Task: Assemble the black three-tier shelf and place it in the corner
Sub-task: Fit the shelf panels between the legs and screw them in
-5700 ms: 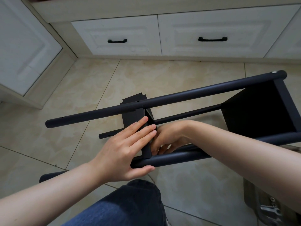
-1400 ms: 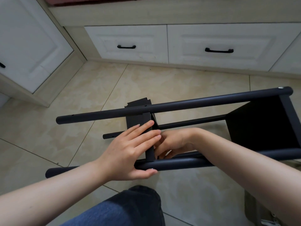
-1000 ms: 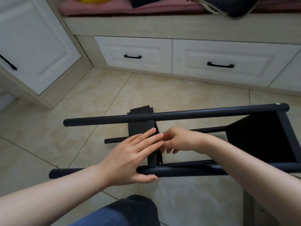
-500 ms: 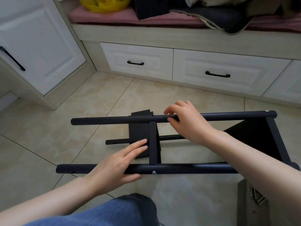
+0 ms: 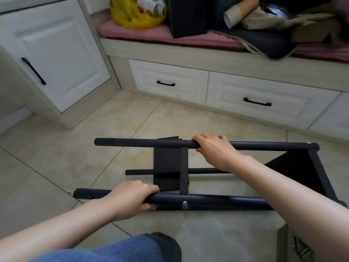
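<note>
Fingers (image 5: 149, 188) curl tight: left hand (image 5: 130, 200) holds the near pole (image 5: 217, 201), right hand (image 5: 213, 149) the far pole (image 5: 141, 143), likely to lift the shelf (image 5: 298, 167).

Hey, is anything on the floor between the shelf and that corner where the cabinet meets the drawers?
Nothing visible. Only bare floor lies between the shelf and that corner; the left hand and right hand grip it.

Nothing here can be read. The yellow plastic bag (image 5: 132, 18) at the left end of the bench cushion (image 5: 149, 35) carries some dark print, but it is too blurred to make out.
</note>
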The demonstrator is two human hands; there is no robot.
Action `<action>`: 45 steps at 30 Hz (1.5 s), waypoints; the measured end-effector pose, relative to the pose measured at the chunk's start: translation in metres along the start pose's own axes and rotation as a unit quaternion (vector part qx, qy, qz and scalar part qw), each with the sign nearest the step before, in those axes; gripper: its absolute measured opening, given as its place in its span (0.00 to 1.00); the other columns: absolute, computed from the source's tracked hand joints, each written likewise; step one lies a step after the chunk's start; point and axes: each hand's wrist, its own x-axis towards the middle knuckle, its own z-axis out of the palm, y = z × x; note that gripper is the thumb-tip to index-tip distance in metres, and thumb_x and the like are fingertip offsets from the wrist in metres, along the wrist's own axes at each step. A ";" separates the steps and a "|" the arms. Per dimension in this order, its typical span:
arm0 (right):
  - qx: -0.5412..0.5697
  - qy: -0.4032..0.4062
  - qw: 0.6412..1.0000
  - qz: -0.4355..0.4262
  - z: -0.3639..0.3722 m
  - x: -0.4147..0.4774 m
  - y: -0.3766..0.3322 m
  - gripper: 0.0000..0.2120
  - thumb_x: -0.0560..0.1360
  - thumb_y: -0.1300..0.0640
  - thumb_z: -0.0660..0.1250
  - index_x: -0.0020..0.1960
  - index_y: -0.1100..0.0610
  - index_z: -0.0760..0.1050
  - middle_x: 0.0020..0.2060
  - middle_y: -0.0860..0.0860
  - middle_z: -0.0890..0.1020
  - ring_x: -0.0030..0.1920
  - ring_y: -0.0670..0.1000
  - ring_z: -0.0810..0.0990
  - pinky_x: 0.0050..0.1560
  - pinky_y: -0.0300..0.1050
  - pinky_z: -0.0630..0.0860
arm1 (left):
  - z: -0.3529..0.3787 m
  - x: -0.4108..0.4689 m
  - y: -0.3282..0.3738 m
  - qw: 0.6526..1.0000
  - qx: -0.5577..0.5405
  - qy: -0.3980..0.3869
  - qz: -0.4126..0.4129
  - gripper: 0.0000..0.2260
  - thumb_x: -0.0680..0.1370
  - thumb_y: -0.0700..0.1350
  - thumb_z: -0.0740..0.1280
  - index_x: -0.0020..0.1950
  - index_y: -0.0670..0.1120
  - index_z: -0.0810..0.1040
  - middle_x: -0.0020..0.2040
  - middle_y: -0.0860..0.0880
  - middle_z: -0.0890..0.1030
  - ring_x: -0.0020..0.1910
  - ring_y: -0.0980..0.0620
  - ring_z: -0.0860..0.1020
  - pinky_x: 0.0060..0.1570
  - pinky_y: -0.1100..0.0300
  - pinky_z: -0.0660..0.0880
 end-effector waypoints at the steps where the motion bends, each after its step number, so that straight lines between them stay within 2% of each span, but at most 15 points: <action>1: 0.005 0.003 1.000 0.002 -0.002 0.002 0.002 0.12 0.84 0.53 0.55 0.67 0.50 0.67 0.56 0.50 0.75 0.56 0.56 0.73 0.57 0.54 0.67 | -0.004 0.000 0.001 1.000 0.005 0.010 0.002 0.07 0.81 0.58 0.64 0.50 0.60 0.67 0.42 0.58 0.72 0.41 0.56 0.70 0.38 0.59 0.64; 4: 0.031 0.022 0.999 0.014 -0.013 0.008 0.009 0.12 0.84 0.53 0.56 0.67 0.50 0.68 0.57 0.49 0.76 0.57 0.55 0.73 0.57 0.54 0.66 | -0.024 0.002 0.000 0.997 0.024 0.067 -0.003 0.06 0.80 0.57 0.64 0.51 0.61 0.68 0.42 0.59 0.73 0.41 0.57 0.71 0.36 0.61 0.63; 10: 0.091 0.085 0.991 0.058 -0.051 0.020 0.021 0.13 0.84 0.53 0.57 0.67 0.50 0.69 0.58 0.49 0.76 0.59 0.56 0.73 0.52 0.52 0.66 | -0.077 0.008 -0.010 0.970 0.071 0.230 -0.024 0.06 0.79 0.51 0.68 0.55 0.58 0.77 0.49 0.58 0.82 0.51 0.53 0.78 0.51 0.57 0.70; 14: 0.132 0.144 0.977 0.083 -0.073 0.020 0.025 0.12 0.83 0.54 0.59 0.66 0.51 0.70 0.53 0.48 0.76 0.56 0.55 0.75 0.55 0.54 0.70 | -0.106 0.011 -0.003 0.918 0.113 0.380 -0.016 0.13 0.65 0.38 0.81 0.46 0.49 0.84 0.42 0.52 0.83 0.45 0.45 0.81 0.61 0.43 0.77; 16: 0.160 0.176 0.967 0.091 -0.083 0.018 0.026 0.11 0.83 0.55 0.60 0.64 0.52 0.71 0.52 0.48 0.77 0.54 0.54 0.76 0.57 0.58 0.73 | -0.119 0.012 0.000 0.887 0.112 0.447 -0.033 0.16 0.63 0.35 0.81 0.48 0.44 0.86 0.48 0.46 0.83 0.51 0.41 0.81 0.64 0.37 0.74; 18: 0.195 0.209 0.953 0.099 -0.090 0.015 0.029 0.11 0.82 0.56 0.62 0.64 0.53 0.72 0.52 0.49 0.78 0.52 0.53 0.76 0.57 0.59 0.74 | -0.126 0.014 0.001 0.851 0.078 0.518 -0.040 0.17 0.64 0.33 0.80 0.52 0.42 0.85 0.54 0.44 0.81 0.56 0.38 0.77 0.62 0.38 0.75; 21: 0.242 0.251 0.930 0.114 -0.096 0.008 0.034 0.12 0.82 0.58 0.63 0.65 0.55 0.72 0.52 0.51 0.79 0.51 0.52 0.76 0.56 0.58 0.76 | -0.124 0.012 0.009 0.803 -0.055 0.591 -0.050 0.13 0.69 0.33 0.76 0.50 0.45 0.81 0.50 0.50 0.75 0.53 0.49 0.70 0.56 0.61 0.70; 23: 0.275 0.269 0.914 0.132 -0.097 0.003 0.037 0.11 0.81 0.58 0.64 0.64 0.55 0.73 0.51 0.50 0.79 0.51 0.53 0.77 0.57 0.60 0.75 | -0.119 0.015 0.016 0.782 -0.233 0.567 -0.115 0.13 0.72 0.37 0.75 0.47 0.49 0.75 0.47 0.53 0.74 0.48 0.50 0.71 0.48 0.71 0.67; 26: 0.318 0.295 0.887 0.158 -0.096 -0.004 0.040 0.11 0.81 0.58 0.64 0.63 0.55 0.73 0.50 0.50 0.80 0.52 0.54 0.78 0.59 0.63 0.73 | -0.125 0.026 0.022 0.698 -0.559 0.423 -0.146 0.12 0.76 0.41 0.75 0.53 0.50 0.74 0.50 0.47 0.80 0.51 0.47 0.82 0.51 0.64 0.76; 28: 0.349 0.311 0.866 0.174 -0.094 -0.008 0.040 0.11 0.81 0.58 0.64 0.63 0.54 0.73 0.50 0.49 0.80 0.54 0.54 0.78 0.62 0.63 0.72 | -0.131 0.032 0.028 0.650 -0.667 0.351 -0.097 0.14 0.77 0.43 0.73 0.60 0.49 0.75 0.54 0.45 0.83 0.52 0.49 0.85 0.57 0.53 0.80; 33: 0.429 0.347 0.808 0.208 -0.090 -0.014 0.047 0.09 0.81 0.57 0.65 0.60 0.51 0.74 0.51 0.47 0.80 0.57 0.53 0.78 0.65 0.60 0.71 | -0.152 0.059 0.058 0.667 -0.680 0.299 -0.057 0.22 0.78 0.44 0.73 0.69 0.53 0.70 0.58 0.45 0.82 0.57 0.49 0.83 0.60 0.50 0.80; 35: 0.459 0.366 0.783 0.206 -0.087 -0.019 0.050 0.08 0.80 0.58 0.66 0.59 0.51 0.74 0.50 0.45 0.80 0.56 0.51 0.78 0.60 0.51 0.74 | -0.162 0.070 0.069 0.660 -0.684 0.304 -0.063 0.24 0.78 0.40 0.73 0.70 0.52 0.68 0.59 0.44 0.80 0.56 0.48 0.83 0.56 0.51 0.82; 37: 0.488 0.384 0.758 0.198 -0.081 -0.027 0.052 0.08 0.80 0.58 0.66 0.57 0.49 0.74 0.48 0.43 0.80 0.53 0.47 0.79 0.52 0.40 0.74 | -0.171 0.079 0.078 0.683 -0.658 0.310 -0.069 0.24 0.79 0.37 0.71 0.71 0.51 0.67 0.58 0.45 0.78 0.54 0.48 0.82 0.45 0.56 0.84; 40: 0.515 0.392 0.736 0.197 -0.070 -0.041 0.056 0.09 0.80 0.58 0.67 0.58 0.50 0.74 0.50 0.44 0.80 0.52 0.42 0.78 0.47 0.33 0.73 | -0.173 0.082 0.087 0.724 -0.602 0.332 -0.062 0.21 0.79 0.36 0.70 0.67 0.53 0.69 0.56 0.46 0.76 0.46 0.53 0.82 0.34 0.64 0.80; 45: 0.540 0.368 0.732 0.194 -0.055 -0.072 0.054 0.10 0.79 0.61 0.67 0.56 0.49 0.72 0.49 0.47 0.81 0.51 0.47 0.80 0.47 0.34 0.75 | -0.163 0.076 0.094 0.763 -0.548 0.341 -0.025 0.23 0.79 0.36 0.70 0.53 0.65 0.68 0.53 0.53 0.75 0.37 0.66 0.82 0.33 0.68 0.78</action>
